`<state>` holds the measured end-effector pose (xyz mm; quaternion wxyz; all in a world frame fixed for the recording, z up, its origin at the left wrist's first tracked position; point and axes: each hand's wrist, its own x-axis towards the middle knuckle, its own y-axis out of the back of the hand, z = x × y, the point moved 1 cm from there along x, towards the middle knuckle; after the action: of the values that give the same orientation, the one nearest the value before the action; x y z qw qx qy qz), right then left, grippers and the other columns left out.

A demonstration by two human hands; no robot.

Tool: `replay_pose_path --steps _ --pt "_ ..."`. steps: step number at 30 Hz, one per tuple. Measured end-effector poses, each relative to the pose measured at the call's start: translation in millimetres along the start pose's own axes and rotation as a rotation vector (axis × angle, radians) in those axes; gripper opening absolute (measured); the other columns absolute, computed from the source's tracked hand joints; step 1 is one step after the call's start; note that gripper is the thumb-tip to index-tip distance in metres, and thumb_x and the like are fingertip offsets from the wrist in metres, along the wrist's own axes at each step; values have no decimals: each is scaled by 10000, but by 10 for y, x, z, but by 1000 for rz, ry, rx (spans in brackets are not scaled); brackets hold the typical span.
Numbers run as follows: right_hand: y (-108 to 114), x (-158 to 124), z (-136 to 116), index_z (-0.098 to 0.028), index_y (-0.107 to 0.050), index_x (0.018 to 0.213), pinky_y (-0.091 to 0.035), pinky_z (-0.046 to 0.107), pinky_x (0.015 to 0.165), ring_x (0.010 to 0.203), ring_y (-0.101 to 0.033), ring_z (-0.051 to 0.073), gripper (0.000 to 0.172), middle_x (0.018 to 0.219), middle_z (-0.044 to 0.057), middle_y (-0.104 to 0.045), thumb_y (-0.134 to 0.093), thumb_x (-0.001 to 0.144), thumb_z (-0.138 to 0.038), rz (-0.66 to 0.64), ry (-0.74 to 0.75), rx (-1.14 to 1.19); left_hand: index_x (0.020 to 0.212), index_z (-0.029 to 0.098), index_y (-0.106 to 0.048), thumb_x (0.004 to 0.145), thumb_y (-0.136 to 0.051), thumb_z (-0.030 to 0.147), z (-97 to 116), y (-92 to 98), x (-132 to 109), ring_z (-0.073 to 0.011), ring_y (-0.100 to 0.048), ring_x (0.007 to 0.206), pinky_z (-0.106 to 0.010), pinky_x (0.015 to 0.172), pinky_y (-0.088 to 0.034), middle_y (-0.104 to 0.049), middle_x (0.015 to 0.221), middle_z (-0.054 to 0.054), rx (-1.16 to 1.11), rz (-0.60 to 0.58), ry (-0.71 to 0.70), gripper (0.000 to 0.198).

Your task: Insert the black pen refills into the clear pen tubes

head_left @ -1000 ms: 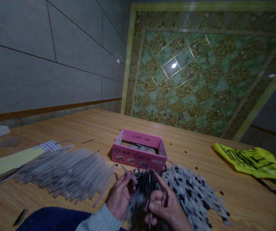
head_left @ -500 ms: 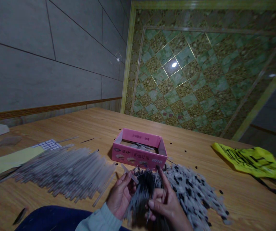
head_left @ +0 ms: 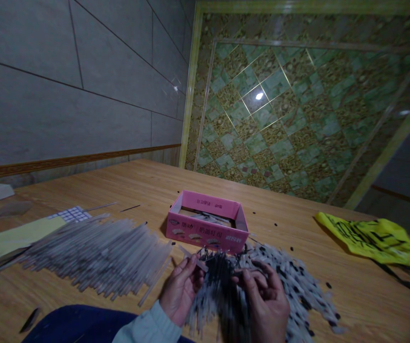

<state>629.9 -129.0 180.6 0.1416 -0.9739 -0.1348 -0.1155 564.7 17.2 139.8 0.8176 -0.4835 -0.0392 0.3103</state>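
Since half a second ago my right hand has dropped from the bundle of dark refills onto the pile of caps beside it, fingers curled; whether they pinch anything I cannot tell. My left hand clamps the bundle at the tabletop's near edge, its long axis running away from me, tips toward the pink box.

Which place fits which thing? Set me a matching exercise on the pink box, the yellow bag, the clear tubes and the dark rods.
1. pink cardboard box
2. yellow plastic bag with black print
3. pile of clear thin tubes
4. bundle of dark thin rods

a. far right on the wooden table
b. between the left hand and the right hand
c. left of the box
d. mid-table, just beyond the hands

Pairs: 1-d, 2-a, 3-c, 4-b.
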Motion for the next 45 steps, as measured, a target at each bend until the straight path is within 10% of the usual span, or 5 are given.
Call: replay_pose_path --steps 17,27,31,38,45 --pt "-21 -118 -29 -190 -577 903 -511 260 671 666 -656 176 267 754 39 -691 -717 708 -308 237 339 -206 759 105 -631 693 -682 143 -6 10 18 -80 -597 530 -150 451 -492 -674 681 -46 81 14 -50 92" --pt "-63 -102 75 -239 -707 943 -494 287 710 780 -637 203 205 853 56 -687 -586 798 -159 -189 570 -401 787 110 -616 676 -700 144 -61 -8 -1 -81 -603 511 -148 432 -485 -667 666 -32 80 -13 46 143" --pt "-109 -113 110 -245 -654 1067 -492 267 687 810 -617 187 292 884 61 -655 -546 821 -130 -407 535 -438 808 89 -615 687 -682 110 -79 -20 -22 -95 -603 496 -166 420 -490 -665 659 -53 34 -17 116 140" --pt "200 135 159 -207 -612 1009 -445 303 806 925 -580 212 221 1011 58 -634 -511 850 -322 -51 409 -680 779 128 -572 836 -494 109 66 -12 4 -31 -575 493 -99 437 -471 -622 646 -2 -176 71 135 98" --pt "589 463 228 -227 -671 844 -405 282 655 817 -585 229 194 829 53 -629 -486 793 -201 -200 240 -1410 793 94 -578 799 -533 76 25 -47 -43 -45 -552 469 -129 393 -472 -621 700 -29 -153 71 146 49"
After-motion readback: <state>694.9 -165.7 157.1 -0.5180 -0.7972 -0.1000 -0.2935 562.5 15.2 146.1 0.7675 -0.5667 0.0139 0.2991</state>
